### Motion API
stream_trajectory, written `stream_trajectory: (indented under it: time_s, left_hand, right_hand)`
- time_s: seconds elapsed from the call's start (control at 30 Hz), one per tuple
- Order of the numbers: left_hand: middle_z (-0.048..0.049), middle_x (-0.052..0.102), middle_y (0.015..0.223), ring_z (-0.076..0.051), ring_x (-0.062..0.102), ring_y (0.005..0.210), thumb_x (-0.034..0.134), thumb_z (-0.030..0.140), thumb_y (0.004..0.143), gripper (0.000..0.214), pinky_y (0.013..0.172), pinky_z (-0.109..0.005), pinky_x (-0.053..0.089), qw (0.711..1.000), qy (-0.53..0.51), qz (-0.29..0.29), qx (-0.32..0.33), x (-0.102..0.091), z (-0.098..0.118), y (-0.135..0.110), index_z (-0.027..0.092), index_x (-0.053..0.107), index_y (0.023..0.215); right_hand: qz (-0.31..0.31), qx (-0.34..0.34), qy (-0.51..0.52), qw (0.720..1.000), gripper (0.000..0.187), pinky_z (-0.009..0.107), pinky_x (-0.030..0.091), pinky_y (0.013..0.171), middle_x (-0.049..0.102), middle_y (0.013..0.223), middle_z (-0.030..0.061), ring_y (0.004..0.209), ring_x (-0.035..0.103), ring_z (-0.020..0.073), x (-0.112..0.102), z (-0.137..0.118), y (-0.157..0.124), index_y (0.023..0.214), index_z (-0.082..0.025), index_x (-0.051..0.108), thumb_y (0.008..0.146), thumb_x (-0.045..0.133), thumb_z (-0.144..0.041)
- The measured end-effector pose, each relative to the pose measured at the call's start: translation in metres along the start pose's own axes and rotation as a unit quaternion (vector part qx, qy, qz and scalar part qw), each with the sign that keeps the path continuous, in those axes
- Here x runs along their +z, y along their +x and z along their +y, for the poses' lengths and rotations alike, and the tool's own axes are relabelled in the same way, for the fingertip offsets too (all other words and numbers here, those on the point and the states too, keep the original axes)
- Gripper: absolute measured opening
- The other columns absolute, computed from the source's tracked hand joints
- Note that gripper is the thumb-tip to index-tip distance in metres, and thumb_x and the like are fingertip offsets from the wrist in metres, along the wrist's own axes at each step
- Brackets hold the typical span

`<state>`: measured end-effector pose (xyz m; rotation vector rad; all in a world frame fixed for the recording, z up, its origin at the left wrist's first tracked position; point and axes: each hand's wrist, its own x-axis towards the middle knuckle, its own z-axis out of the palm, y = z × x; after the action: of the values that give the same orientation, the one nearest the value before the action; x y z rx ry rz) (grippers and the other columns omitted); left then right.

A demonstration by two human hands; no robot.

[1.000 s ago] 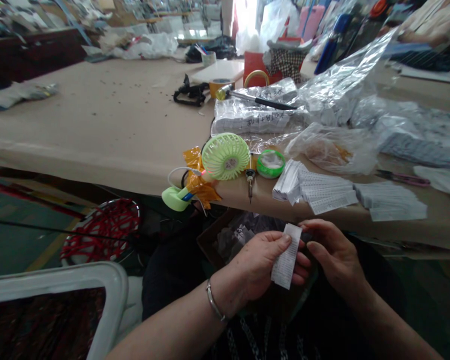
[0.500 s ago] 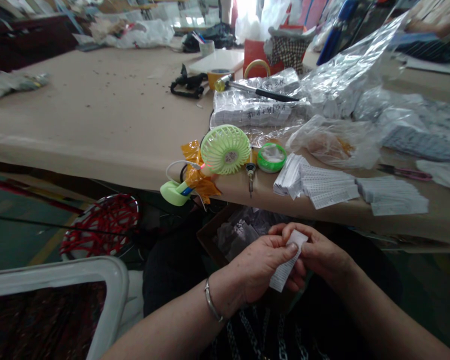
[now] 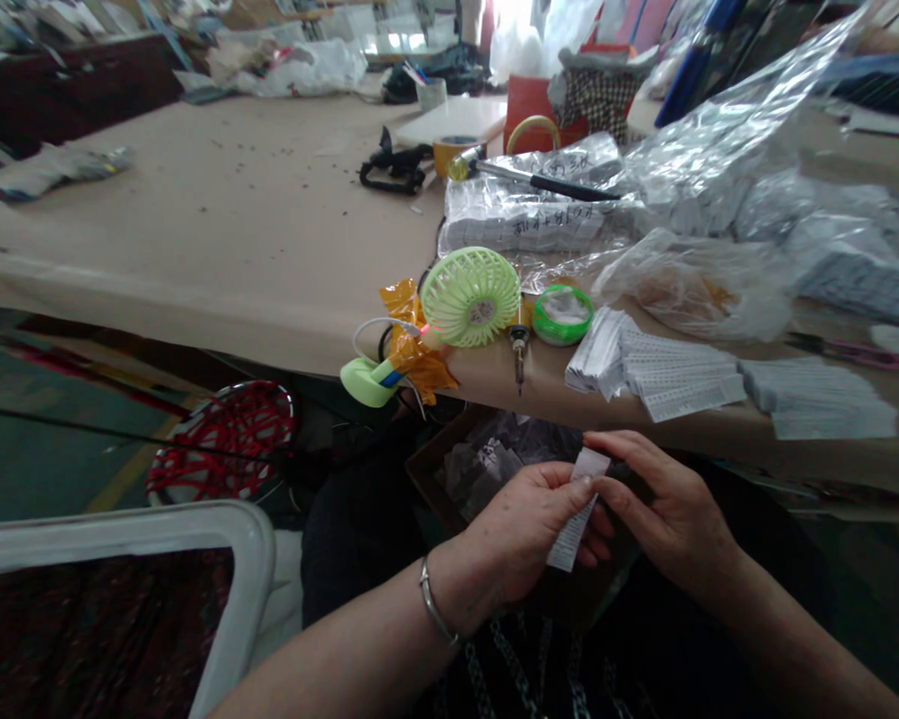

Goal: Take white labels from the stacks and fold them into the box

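Observation:
My left hand (image 3: 513, 524) pinches a narrow white printed label (image 3: 569, 539) between thumb and fingers, just in front of the table edge. Close against the label's upper right side is my right hand (image 3: 663, 499), its thumb and index finger apart; the thumb tip is at the label's edge. Below the table edge, behind the hands, a carton (image 3: 431, 469) holds clear plastic scraps. On the table, fanned stacks of similar white labels (image 3: 678, 374) lie beside a round green container (image 3: 561, 315).
A green fan (image 3: 470, 297) is taped at the table edge, with a soldering-iron-like tool (image 3: 519, 350) pointing outward beside it. Plastic bags (image 3: 693, 285), pink-handled scissors or snips (image 3: 854, 352) and a hammer-like tool (image 3: 539, 183) lie behind. A white tub (image 3: 251, 559) stands at lower left.
My right hand's fingers have spread and drawn back from around the label. My left hand still holds it. The whole view has shifted slightly, so things appear further right.

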<state>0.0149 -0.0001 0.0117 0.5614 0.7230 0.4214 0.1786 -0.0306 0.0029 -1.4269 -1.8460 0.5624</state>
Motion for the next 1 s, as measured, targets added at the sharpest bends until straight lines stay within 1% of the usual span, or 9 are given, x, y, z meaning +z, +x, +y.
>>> stream_trajectory:
  time_s: [0.13, 0.23, 0.33, 0.43, 0.5, 0.67, 0.83, 1.0]
  left_hand:
    - [-0.0010, 0.058, 0.062, -0.008, 0.055, 0.048, 0.067, 0.039, 0.072, 0.031, 0.045, -0.017, 0.042, 1.000, -0.014, 0.004, 0.010, -0.001, -0.002, 0.000, 0.011, 0.059, 0.081]
    - [-0.0010, 0.059, 0.061, -0.009, 0.054, 0.047, 0.069, 0.041, 0.071, 0.033, 0.045, -0.018, 0.041, 1.000, -0.010, 0.005, 0.008, -0.003, -0.003, 0.001, 0.011, 0.059, 0.080]
    - [-0.0011, 0.059, 0.059, -0.009, 0.055, 0.049, 0.070, 0.044, 0.069, 0.036, 0.049, -0.020, 0.043, 1.000, -0.007, 0.006, 0.009, -0.004, -0.004, 0.002, 0.011, 0.060, 0.078]
    - [-0.0014, 0.059, 0.059, -0.010, 0.056, 0.050, 0.072, 0.046, 0.066, 0.039, 0.054, -0.022, 0.045, 1.000, -0.006, 0.007, 0.011, -0.005, -0.005, 0.002, 0.011, 0.060, 0.077]
    - [-0.0020, 0.060, 0.059, -0.010, 0.056, 0.050, 0.071, 0.046, 0.066, 0.039, 0.054, -0.023, 0.045, 1.000, -0.002, 0.006, 0.003, -0.006, -0.005, 0.002, 0.011, 0.060, 0.078]
    - [-0.0025, 0.061, 0.061, -0.010, 0.056, 0.050, 0.071, 0.043, 0.066, 0.036, 0.054, -0.022, 0.045, 1.000, -0.004, 0.012, -0.001, -0.006, -0.004, 0.001, 0.010, 0.061, 0.078]
    - [-0.0043, 0.063, 0.061, -0.010, 0.057, 0.051, 0.071, 0.043, 0.066, 0.037, 0.053, -0.022, 0.045, 1.000, 0.002, 0.006, 0.000, -0.006, -0.007, 0.003, 0.010, 0.063, 0.078]
    - [-0.0035, 0.062, 0.059, -0.011, 0.057, 0.051, 0.073, 0.045, 0.064, 0.040, 0.052, -0.022, 0.043, 1.000, 0.002, 0.015, -0.007, -0.007, -0.009, 0.005, 0.010, 0.064, 0.081]
  right_hand:
    - [-0.010, -0.034, -0.061, 0.997, 0.029, 0.032, 0.051, 0.085, 0.062, 0.108, 0.0092, 0.099, 0.060, 0.0202, 0.003, 0.000, 0.001, 0.115, -0.019, 0.058, 0.088, 0.050, -0.028]
    - [-0.018, -0.040, -0.075, 0.996, 0.029, 0.034, 0.051, 0.084, 0.063, 0.108, 0.0103, 0.099, 0.060, 0.0214, 0.004, -0.001, 0.001, 0.115, -0.019, 0.057, 0.089, 0.048, -0.029]
    - [-0.017, -0.039, -0.087, 0.995, 0.029, 0.036, 0.051, 0.084, 0.063, 0.107, 0.0108, 0.099, 0.060, 0.0222, 0.005, -0.002, 0.001, 0.115, -0.019, 0.058, 0.090, 0.048, -0.030]
    - [-0.017, -0.037, -0.089, 0.995, 0.027, 0.035, 0.051, 0.083, 0.063, 0.106, 0.0102, 0.098, 0.060, 0.0218, 0.005, -0.003, 0.002, 0.112, -0.019, 0.059, 0.090, 0.047, -0.029]
    - [-0.020, -0.040, -0.084, 0.995, 0.026, 0.034, 0.051, 0.082, 0.064, 0.105, 0.0095, 0.097, 0.060, 0.0212, 0.006, -0.002, 0.002, 0.111, -0.019, 0.060, 0.089, 0.048, -0.029]
    - [-0.013, -0.031, -0.077, 0.996, 0.034, 0.033, 0.050, 0.085, 0.063, 0.109, 0.0093, 0.101, 0.060, 0.0211, 0.008, -0.001, 0.000, 0.121, -0.018, 0.054, 0.089, 0.048, -0.028]
    - [-0.030, -0.041, -0.080, 0.996, 0.029, 0.033, 0.051, 0.082, 0.065, 0.104, 0.0090, 0.096, 0.061, 0.0208, 0.011, -0.003, 0.000, 0.114, -0.019, 0.058, 0.090, 0.047, -0.029]
    - [-0.028, -0.032, -0.066, 0.997, 0.028, 0.033, 0.052, 0.080, 0.066, 0.102, 0.0089, 0.094, 0.062, 0.0214, 0.012, -0.006, -0.001, 0.112, -0.020, 0.059, 0.089, 0.048, -0.030]
